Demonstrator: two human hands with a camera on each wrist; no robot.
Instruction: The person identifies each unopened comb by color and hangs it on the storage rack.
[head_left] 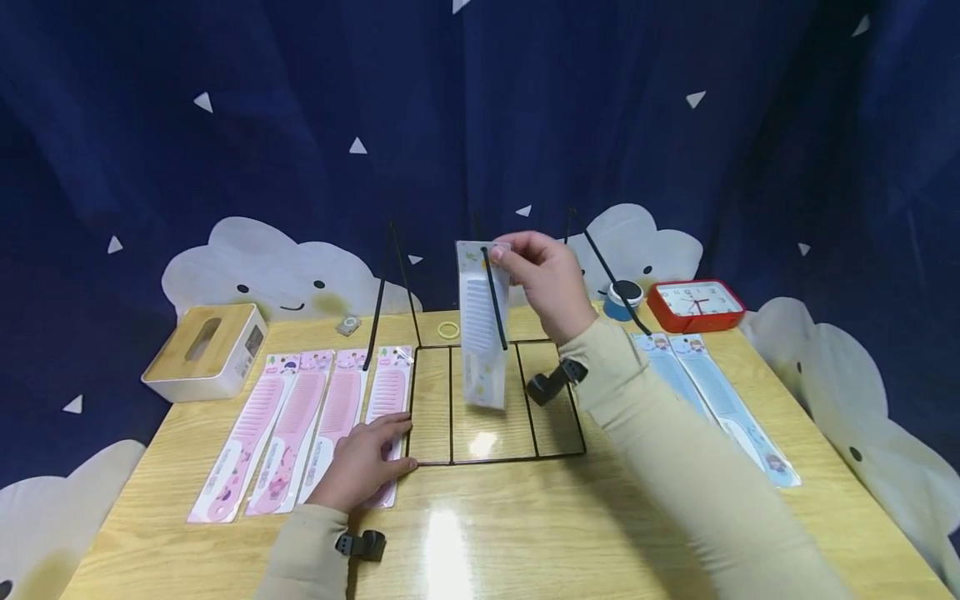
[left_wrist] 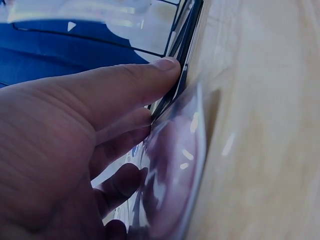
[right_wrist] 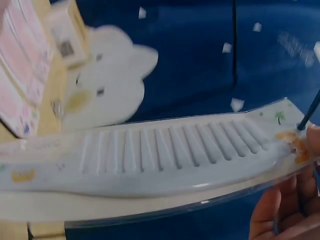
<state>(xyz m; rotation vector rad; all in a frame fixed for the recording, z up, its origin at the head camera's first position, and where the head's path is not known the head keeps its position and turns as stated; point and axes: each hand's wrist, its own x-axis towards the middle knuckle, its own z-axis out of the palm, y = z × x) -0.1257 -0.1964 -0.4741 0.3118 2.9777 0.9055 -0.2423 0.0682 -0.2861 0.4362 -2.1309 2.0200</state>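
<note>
A packaged grey-white comb (head_left: 477,325) hangs upright in the middle of the head view, its top corner pinched by my right hand (head_left: 546,279). A black rod (head_left: 495,300) of the wire display rack (head_left: 495,459) pokes through the top of the package, as the right wrist view also shows beside the thumb. My left hand (head_left: 367,458) rests low at the rack's left side, fingers fairly straight, thumb (left_wrist: 167,67) touching the black wire. Beneath that hand lies a packaged pink comb (head_left: 387,392), partly covered; its clear wrapper (left_wrist: 175,165) bulges near the fingers.
More packaged pink combs (head_left: 251,417) lie in a row at left, and blue ones (head_left: 723,392) at right, partly behind my right sleeve. Around the back stand a tissue box (head_left: 202,358), a yellow ring (head_left: 448,330), a blue jar (head_left: 621,302) and a red clock (head_left: 696,306). Other rack rods (head_left: 617,283) jut forward.
</note>
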